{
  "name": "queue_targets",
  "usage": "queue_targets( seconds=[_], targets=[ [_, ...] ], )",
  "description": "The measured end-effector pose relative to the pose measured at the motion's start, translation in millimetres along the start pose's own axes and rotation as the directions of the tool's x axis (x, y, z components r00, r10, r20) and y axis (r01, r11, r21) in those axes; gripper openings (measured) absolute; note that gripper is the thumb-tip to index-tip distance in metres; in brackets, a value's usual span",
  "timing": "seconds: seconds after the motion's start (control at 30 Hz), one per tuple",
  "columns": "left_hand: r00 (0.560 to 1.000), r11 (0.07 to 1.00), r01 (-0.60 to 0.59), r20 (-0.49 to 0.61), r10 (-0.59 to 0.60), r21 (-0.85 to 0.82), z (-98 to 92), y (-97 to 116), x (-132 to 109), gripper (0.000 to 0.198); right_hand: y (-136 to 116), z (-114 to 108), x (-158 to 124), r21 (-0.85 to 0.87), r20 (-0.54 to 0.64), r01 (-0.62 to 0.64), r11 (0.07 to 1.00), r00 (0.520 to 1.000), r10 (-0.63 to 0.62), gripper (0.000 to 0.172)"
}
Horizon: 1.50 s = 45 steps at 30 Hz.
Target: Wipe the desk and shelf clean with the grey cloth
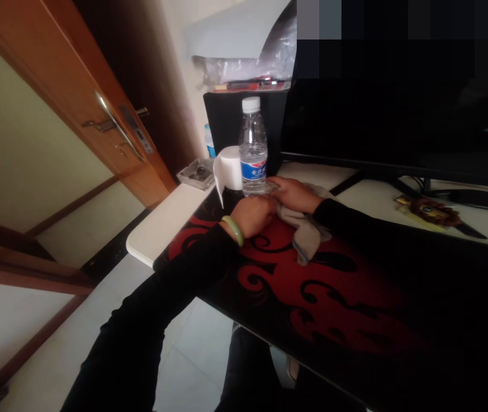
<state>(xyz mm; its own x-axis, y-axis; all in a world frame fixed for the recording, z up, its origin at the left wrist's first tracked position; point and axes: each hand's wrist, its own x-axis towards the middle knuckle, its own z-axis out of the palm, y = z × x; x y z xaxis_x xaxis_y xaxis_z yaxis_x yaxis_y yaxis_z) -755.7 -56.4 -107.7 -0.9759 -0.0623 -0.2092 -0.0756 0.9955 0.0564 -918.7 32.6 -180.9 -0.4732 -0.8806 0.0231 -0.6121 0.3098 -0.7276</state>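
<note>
My left hand (pixel 253 215), with a pale green bangle at the wrist, is closed just in front of a water bottle (pixel 253 146). What its fingers hold is hidden. Against it, my right hand (pixel 296 194) is closed on a crumpled greyish cloth (pixel 307 237), whose loose end trails over the red and black desk mat (pixel 278 280). Upright with its white cap on, the clear bottle bears a blue and red label and is partly filled. A white paper roll (pixel 230 166) touches or nearly touches its left side, one sheet hanging loose.
A glass ashtray (pixel 196 173) sits by the desk's left edge, a small blue-labelled bottle (pixel 209 140) behind it. A dark monitor (pixel 398 120) spans the back right. Below it lies a brown and yellow object (pixel 431 212). The wooden door (pixel 110 103) stands ajar at left.
</note>
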Motion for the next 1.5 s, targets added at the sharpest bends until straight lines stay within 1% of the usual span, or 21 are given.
queue_targets(
  seconds=[0.17,0.27,0.4,0.47,0.53,0.6,0.63,0.67,0.7,0.77,0.83,0.87,0.97,1.03,1.1,1.17,1.23,1.3,1.4,1.47,1.5],
  targets=[
    [0.999,0.999,0.037,-0.009,-0.036,0.014,1.8,-0.9,-2.1,0.035,24.2,-13.4,-28.6,-0.081,0.002,0.087,0.993,0.996,-0.087,0.050],
    [0.999,0.998,0.035,0.010,-0.035,0.048,-0.4,2.7,-3.3,0.038,30.4,-10.3,-24.3,-0.153,0.001,0.111,0.982,0.994,-0.112,0.050],
    [0.998,0.995,0.045,0.029,-0.047,0.090,-3.2,5.8,-4.2,0.040,19.6,8.1,8.2,-0.174,-0.021,0.087,0.981,0.996,-0.092,0.049],
    [0.997,0.993,0.062,0.034,-0.066,0.096,-3.3,4.7,-3.7,0.040,12.7,12.3,16.5,-0.155,-0.034,0.060,0.986,0.997,-0.066,0.050],
    [0.996,0.993,0.076,0.027,-0.079,0.092,-2.6,1.6,-2.5,0.038,5.2,10.4,10.0,-0.143,-0.079,0.023,0.990,0.996,-0.035,0.049],
    [0.997,0.994,0.081,0.000,-0.081,0.077,-0.9,-2.6,-0.9,0.035,-3.3,4.2,-10.0,-0.137,-0.198,0.016,0.990,0.979,-0.043,0.049],
    [0.997,0.995,0.079,-0.020,-0.078,0.065,0.3,-4.9,0.0,0.033,-8.0,0.6,-22.9,-0.141,-0.259,0.039,0.989,0.963,-0.075,0.049],
    [0.997,0.996,0.074,-0.041,-0.072,0.046,1.8,-7.1,1.1,0.030,-12.9,-2.8,-36.4,-0.150,-0.299,0.077,0.986,0.947,-0.119,0.047],
    [0.996,0.998,0.062,-0.063,-0.061,0.020,3.6,-9.3,2.3,0.027,-17.8,-5.7,-49.4,-0.161,-0.300,0.120,0.980,0.939,-0.165,0.044],
    [0.994,0.998,0.019,-0.109,-0.025,-0.057,7.8,-13.4,4.9,0.020,-27.1,-9.5,-70.5,-0.158,-0.217,0.183,0.970,0.952,-0.215,0.033],
    [0.988,0.986,-0.012,-0.153,-0.013,-0.164,11.9,-17.7,7.6,0.017,-34.3,-10.6,-82.8,-0.115,-0.140,0.180,0.977,0.971,-0.195,0.023],
    [0.984,0.975,-0.015,-0.178,-0.025,-0.221,13.6,-19.7,8.8,0.016,-36.9,-10.6,-85.8,-0.086,-0.136,0.159,0.984,0.976,-0.169,0.021],
    [0.958,0.927,-0.015,-0.271,-0.094,-0.375,16.4,-23.4,11.1,0.012,-41.9,-10.7,-88.1,-0.004,-0.218,0.083,0.997,0.973,-0.082,0.017],
    [0.935,0.891,-0.068,-0.339,-0.100,-0.449,17.1,-21.9,11.0,0.008,-43.9,-12.3,-89.4,0.042,-0.253,0.065,0.997,0.966,-0.052,0.015],
    [0.918,0.853,-0.146,-0.390,-0.071,-0.501,18.1,-17.1,9.6,0.005,-43.7,-17.2,-94.8,0.080,-0.248,0.074,0.994,0.967,-0.051,0.012],
    [0.905,0.817,-0.206,-0.422,-0.049,-0.538,19.7,-10.7,7.9,0.004,-37.8,-28.2,-106.7,0.089,-0.243,0.078,0.993,0.969,-0.054,0.013],
    [0.896,0.791,-0.240,-0.441,-0.041,-0.562,21.3,-5.0,6.6,0.022,-22.4,-46.6,-124.9,0.049,-0.274,0.065,0.997,0.961,-0.050,0.014],
    [0.891,0.777,-0.261,-0.452,-0.034,-0.573,21.7,-1.1,6.0,0.038,3.0,-71.0,-145.7,-0.037,-0.352,0.008,0.999,0.936,-0.021,0.016],
    [0.905,0.778,-0.258,-0.425,-0.014,-0.574,20.0,2.9,5.7,0.037,50.0,-107.7,-169.2,-0.190,-0.482,-0.206,0.960,0.871,0.092,0.023],
    [0.925,0.797,-0.237,-0.380,0.010,-0.556,18.1,5.0,5.3,0.035,77.1,-123.8,-173.4,-0.302,-0.506,-0.341,0.890,0.849,0.153,0.030],
    [0.933,0.810,-0.228,-0.360,0.023,-0.540,17.2,5.8,5.0,0.035,87.3,-128.2,-171.8,-0.363,-0.498,-0.380,0.851,0.851,0.167,0.034]
  ],
)
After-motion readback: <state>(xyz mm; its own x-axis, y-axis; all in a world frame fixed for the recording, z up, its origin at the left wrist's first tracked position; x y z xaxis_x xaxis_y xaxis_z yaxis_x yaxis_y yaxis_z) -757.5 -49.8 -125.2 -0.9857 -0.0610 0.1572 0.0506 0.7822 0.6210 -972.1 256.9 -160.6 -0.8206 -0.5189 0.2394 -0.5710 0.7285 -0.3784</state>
